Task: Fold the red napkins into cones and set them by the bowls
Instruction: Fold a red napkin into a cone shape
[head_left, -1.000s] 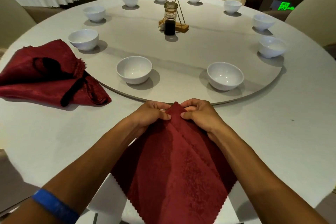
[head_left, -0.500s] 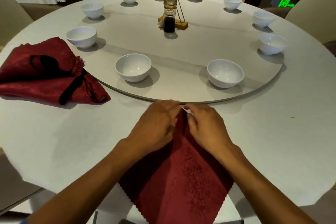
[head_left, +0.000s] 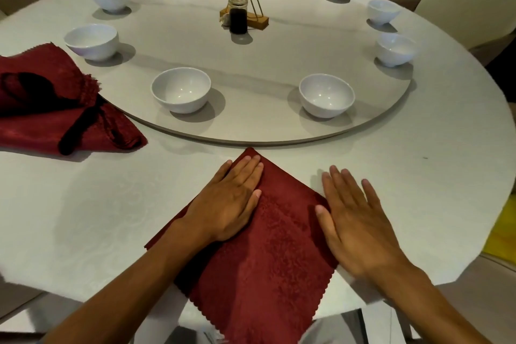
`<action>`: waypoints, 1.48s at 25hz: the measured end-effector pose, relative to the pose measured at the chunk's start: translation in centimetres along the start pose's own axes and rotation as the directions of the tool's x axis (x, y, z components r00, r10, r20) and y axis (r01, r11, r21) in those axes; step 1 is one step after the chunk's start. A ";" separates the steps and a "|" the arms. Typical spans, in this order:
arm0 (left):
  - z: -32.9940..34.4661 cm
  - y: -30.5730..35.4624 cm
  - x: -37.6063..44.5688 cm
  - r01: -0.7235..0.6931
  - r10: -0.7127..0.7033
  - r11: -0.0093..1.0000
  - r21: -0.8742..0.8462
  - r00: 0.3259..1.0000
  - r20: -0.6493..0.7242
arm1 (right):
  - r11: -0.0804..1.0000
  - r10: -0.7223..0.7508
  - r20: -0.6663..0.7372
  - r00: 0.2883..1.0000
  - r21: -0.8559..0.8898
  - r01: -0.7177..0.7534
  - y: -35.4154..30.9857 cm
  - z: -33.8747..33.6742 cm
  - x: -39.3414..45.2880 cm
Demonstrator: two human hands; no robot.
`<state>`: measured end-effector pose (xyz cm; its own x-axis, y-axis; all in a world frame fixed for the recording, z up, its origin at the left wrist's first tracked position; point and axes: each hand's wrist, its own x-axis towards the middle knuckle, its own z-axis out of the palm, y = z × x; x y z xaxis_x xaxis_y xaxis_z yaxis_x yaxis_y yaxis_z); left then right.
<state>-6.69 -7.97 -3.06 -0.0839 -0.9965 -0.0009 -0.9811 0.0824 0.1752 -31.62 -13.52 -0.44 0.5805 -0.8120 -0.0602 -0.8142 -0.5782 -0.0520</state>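
A red napkin (head_left: 268, 254) lies folded flat on the white table in front of me, its point toward the turntable and its near corner hanging over the table edge. My left hand (head_left: 231, 198) presses flat on its upper left part, fingers straight and close to the tip. My right hand (head_left: 351, 218) lies flat with spread fingers at the napkin's right edge, mostly on the tablecloth. Two white bowls (head_left: 181, 89) (head_left: 326, 95) stand nearest on the turntable (head_left: 251, 131), beyond the napkin's tip.
A pile of red napkins (head_left: 36, 109) with a black strap-like object (head_left: 75, 131) on it lies at the left. Several more white bowls ring the turntable. A sauce jar (head_left: 238, 11) and a wooden stand sit at its centre. Cream chairs surround the table.
Both hands were pinching the napkin's top corner together. They have since let go and spread flat, the left on the cloth, the right sliding out to its right edge.
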 end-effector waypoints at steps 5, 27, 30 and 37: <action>-0.2 -0.1 -0.2 0.009 -0.009 1.000 0.030 1.000 0.004 | 0.985 -0.105 0.053 0.993 0.140 0.097 -5.7 0.8 6.5; -4.8 -1.5 -3.0 0.444 -0.498 0.704 -0.554 0.865 0.062 | 0.707 0.076 0.152 0.985 0.689 -0.161 -4.1 -2.0 7.7; -5.9 -1.7 -2.1 0.292 -0.451 0.629 -0.721 0.892 -0.032 | 0.482 0.054 0.170 0.984 0.859 -0.175 -3.0 -3.7 9.0; -9.7 -5.4 2.7 0.410 -0.392 0.452 -0.792 0.889 0.237 | 0.428 0.027 0.285 0.958 0.863 -0.269 -1.8 -6.6 13.5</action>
<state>0.07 -11.28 5.53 0.2685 -0.9145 -0.3027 -0.3392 -0.3838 0.8588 -22.39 -23.94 5.42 0.5366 -0.7707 -0.3436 -0.4984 0.0390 -0.8660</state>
